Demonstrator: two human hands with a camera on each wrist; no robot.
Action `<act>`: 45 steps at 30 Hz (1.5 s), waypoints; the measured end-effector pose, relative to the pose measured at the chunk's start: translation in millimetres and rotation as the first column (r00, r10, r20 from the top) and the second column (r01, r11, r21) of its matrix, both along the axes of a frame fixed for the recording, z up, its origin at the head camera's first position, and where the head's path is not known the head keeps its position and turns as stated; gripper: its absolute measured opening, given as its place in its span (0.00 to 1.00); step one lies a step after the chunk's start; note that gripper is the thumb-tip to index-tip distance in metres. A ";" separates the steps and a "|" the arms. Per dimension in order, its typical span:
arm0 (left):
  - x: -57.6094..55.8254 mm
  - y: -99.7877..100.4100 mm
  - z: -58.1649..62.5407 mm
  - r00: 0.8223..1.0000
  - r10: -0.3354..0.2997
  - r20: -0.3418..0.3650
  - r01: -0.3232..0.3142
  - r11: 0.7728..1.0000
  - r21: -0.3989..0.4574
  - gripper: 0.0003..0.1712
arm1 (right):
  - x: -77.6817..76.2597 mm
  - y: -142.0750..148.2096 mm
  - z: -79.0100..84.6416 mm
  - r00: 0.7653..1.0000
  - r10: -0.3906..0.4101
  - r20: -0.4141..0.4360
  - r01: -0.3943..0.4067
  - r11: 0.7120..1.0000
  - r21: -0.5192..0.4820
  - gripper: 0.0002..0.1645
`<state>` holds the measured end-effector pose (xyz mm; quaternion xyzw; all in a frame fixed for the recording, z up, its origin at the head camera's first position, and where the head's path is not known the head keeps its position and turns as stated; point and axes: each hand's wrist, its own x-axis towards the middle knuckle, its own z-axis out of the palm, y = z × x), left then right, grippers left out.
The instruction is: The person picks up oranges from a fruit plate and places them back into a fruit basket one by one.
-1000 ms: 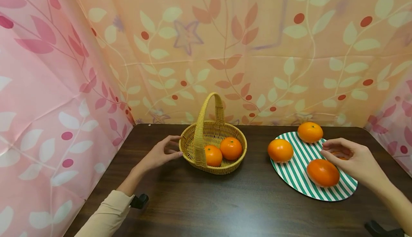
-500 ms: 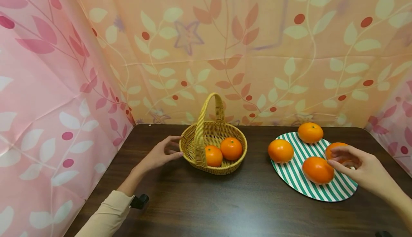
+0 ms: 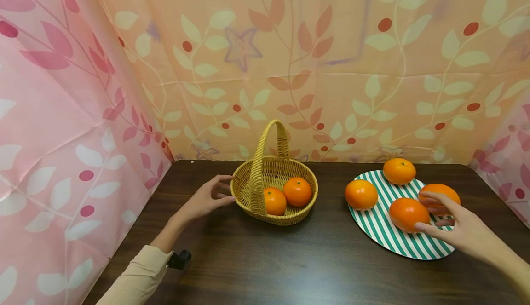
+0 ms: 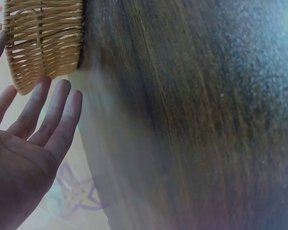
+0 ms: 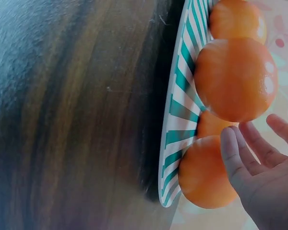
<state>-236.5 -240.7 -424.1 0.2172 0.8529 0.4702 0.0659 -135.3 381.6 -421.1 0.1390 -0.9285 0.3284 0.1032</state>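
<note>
My left hand (image 3: 210, 198) touches the left side of a yellow wicker basket (image 3: 244, 204) with its fingertips. In the left wrist view, its fingers (image 4: 50, 115) lie extended by the basket wall (image 4: 43, 48). Two oranges, one (image 3: 297, 192) at the right and one (image 3: 274, 201) partly behind the handle, sit in the basket. Over the right side of a green-and-white striped plate (image 3: 383, 222), my right hand (image 3: 463, 227) is spread, thumb by the front orange (image 3: 409, 215) and fingers before the right orange (image 3: 440, 194). Whether it touches either orange is unclear.
Two more oranges, one (image 3: 361, 194) at the left edge and one (image 3: 399, 171) at the back, rest on the plate. Dark wooden tabletop (image 3: 290, 263) lies in front of basket and plate. A floral curtain (image 3: 265, 66) hangs behind the table.
The front orange has shifted left and slightly back on the plate. My right hand has moved right and nearer, uncovering the right orange. My left hand and the basket have stayed put.
</note>
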 end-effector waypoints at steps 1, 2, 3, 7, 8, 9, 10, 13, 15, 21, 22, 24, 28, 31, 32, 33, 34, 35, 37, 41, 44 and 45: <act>0.0 -0.3 0.2 1.000 0.001 0.004 -0.001 1.000 0.001 0.37 | -0.3 -0.6 -0.4 1.000 -0.004 0.001 0.004 1.000 0.008 0.43; 0.0 -0.3 0.2 1.000 0.004 0.006 -0.004 1.000 -0.002 0.37 | -0.8 -1.4 -0.8 1.000 -0.006 0.004 0.006 1.000 0.014 0.44; -0.2 -0.4 0.0 1.000 0.003 0.006 -0.003 1.000 -0.003 0.37 | -1.2 -2.5 -0.8 1.000 -0.007 0.007 0.007 1.000 0.023 0.45; -0.4 0.2 0.9 1.000 0.003 0.012 -0.003 1.000 -0.007 0.37 | -2.1 -8.4 -1.1 0.999 -0.030 0.032 0.028 0.998 0.058 0.45; -0.5 0.7 1.1 1.000 0.004 0.013 -0.004 1.000 -0.006 0.37 | -2.2 -9.4 -0.8 0.999 -0.032 0.037 0.029 0.998 0.064 0.45; -0.6 1.1 1.4 1.000 0.003 0.015 -0.003 1.000 -0.003 0.38 | -2.3 -10.0 -0.4 0.999 -0.032 0.039 0.030 0.997 0.068 0.44; -0.5 1.5 1.8 1.000 0.006 0.018 -0.006 1.000 -0.002 0.38 | -2.5 -10.1 0.0 0.999 -0.033 0.038 0.030 0.997 0.071 0.43; -0.8 2.4 1.8 1.000 0.002 0.014 -0.002 1.000 0.007 0.38 | -3.0 -8.9 3.0 1.000 -0.012 0.018 0.011 0.998 0.061 0.42; -1.0 2.6 1.7 1.000 -0.006 0.009 0.006 1.000 0.011 0.37 | -4.1 -7.5 5.6 1.000 0.005 0.000 -0.005 0.999 0.047 0.41; -1.2 1.3 0.7 1.000 0.000 0.016 0.000 1.000 0.004 0.37 | -10.6 -6.7 15.1 0.998 0.050 -0.044 -0.051 0.998 -0.021 0.38; -1.2 1.2 0.6 1.000 0.004 0.018 -0.004 1.000 0.003 0.37 | -11.5 -7.0 17.0 0.998 0.052 -0.046 -0.053 0.998 -0.030 0.38; -1.1 0.9 0.5 1.000 0.003 0.019 -0.003 1.000 0.000 0.37 | -13.2 -8.1 21.0 0.998 0.053 -0.047 -0.055 0.998 -0.043 0.39; -0.9 0.8 0.8 1.000 -0.001 0.018 0.001 1.000 0.002 0.37 | -15.9 -13.0 28.4 0.998 0.058 -0.022 -0.059 0.996 -0.072 0.40; 0.2 0.8 1.5 1.000 -0.001 0.023 0.001 1.000 0.004 0.37 | -18.0 -19.0 32.4 0.997 0.076 -0.009 -0.077 0.992 -0.099 0.39; 0.7 0.8 1.7 1.000 0.000 0.025 -0.001 1.000 0.004 0.37 | -18.8 -21.2 33.6 0.997 0.082 -0.003 -0.082 0.991 -0.109 0.38; 1.0 0.8 1.9 1.000 0.001 0.026 -0.001 1.000 0.005 0.37 | -19.7 -23.5 34.9 0.996 0.086 0.001 -0.085 0.990 -0.116 0.38; 1.3 0.7 1.9 1.000 0.001 0.026 -0.001 1.000 0.006 0.37 | -20.8 -25.7 36.1 0.996 0.088 0.003 -0.087 0.989 -0.122 0.37; 1.4 0.7 2.0 1.000 0.001 0.028 -0.001 1.000 0.009 0.37 | -22.0 -27.6 37.7 0.996 0.091 0.005 -0.089 0.988 -0.124 0.37; 1.3 0.7 2.3 1.000 0.000 0.026 -0.001 1.000 0.015 0.37 | -24.5 -31.5 40.3 0.996 0.094 0.009 -0.092 0.987 -0.131 0.37; 0.7 0.8 2.2 1.000 -0.001 0.021 0.000 1.000 0.024 0.37 | -30.0 -40.0 43.9 0.993 0.118 0.003 -0.116 0.981 -0.153 0.38; 0.9 0.4 1.5 1.000 0.003 0.020 -0.004 1.000 0.026 0.37 | -34.0 -47.3 45.4 0.991 0.136 -0.015 -0.136 0.978 -0.160 0.38; 1.0 0.1 1.2 1.000 0.006 0.019 -0.007 1.000 0.025 0.37 | -35.3 -49.7 46.2 0.990 0.139 -0.027 -0.141 0.978 -0.153 0.38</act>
